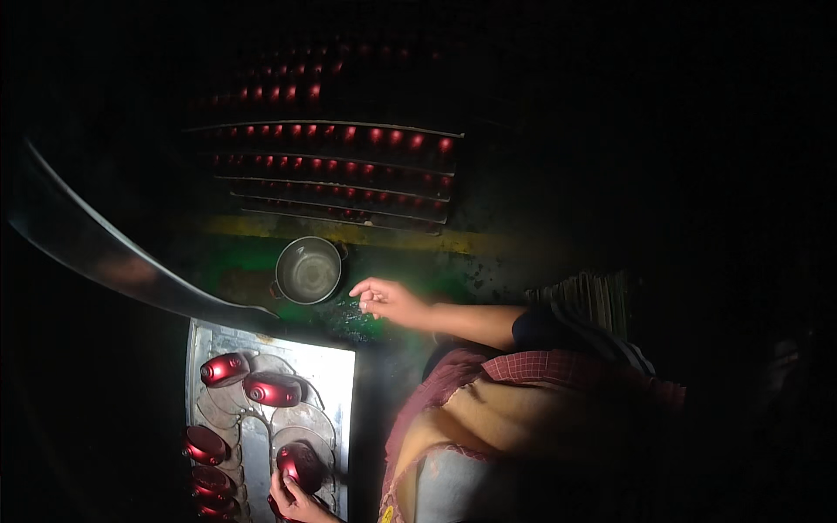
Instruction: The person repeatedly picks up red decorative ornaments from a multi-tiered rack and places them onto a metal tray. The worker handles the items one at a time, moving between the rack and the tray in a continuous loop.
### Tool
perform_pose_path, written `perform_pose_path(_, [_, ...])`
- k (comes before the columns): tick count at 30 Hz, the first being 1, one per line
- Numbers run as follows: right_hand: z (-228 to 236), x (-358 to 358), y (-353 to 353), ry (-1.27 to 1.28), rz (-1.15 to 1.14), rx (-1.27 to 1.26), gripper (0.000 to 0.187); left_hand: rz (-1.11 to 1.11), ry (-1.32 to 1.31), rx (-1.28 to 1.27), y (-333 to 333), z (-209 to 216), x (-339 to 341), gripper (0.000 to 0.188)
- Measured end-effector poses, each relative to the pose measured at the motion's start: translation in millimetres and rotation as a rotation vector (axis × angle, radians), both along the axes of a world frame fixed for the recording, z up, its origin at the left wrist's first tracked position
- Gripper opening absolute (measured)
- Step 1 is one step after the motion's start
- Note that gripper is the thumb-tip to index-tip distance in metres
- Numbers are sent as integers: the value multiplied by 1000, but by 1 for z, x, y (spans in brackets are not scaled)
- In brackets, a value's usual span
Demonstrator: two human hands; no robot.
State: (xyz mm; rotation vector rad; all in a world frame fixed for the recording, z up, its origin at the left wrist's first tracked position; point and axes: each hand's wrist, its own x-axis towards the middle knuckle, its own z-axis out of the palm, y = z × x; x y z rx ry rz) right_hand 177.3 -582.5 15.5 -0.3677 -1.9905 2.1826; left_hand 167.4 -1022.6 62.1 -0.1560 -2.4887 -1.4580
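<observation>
Left hand (301, 503): fingers grasping a glossy red housing (302, 462), bottom of frame. Right hand (397, 304): fingers released, mid-frame. Edge-only contact should best protect the finish.

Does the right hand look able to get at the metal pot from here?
Likely yes: the right hand looks empty, its fingers point toward the metal pot at its left, and nothing visible stands between them. One view leaves the height gap hard to judge.
</observation>
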Motion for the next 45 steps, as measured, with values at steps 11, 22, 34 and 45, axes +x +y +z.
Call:
perform_pose_path(11, [0, 73, 232, 149, -517, -44, 25, -636, -591, 290, 352, -29, -49, 15])
perform_pose_path(22, [1, 37, 474, -20, -912, 407, 36, -890, -195, 122, 699, -37, -269, 29])
perform_pose_path(34, [-7, -246, 743, -506, -978, 1093, 66, -973, 477, -340, 1141, -59, -379, 61])
perform_pose_path(45, [-42, -155, 750, 52, -1044, 371, 67, -1065, 296, -62, 1081, -65, -381, 59])
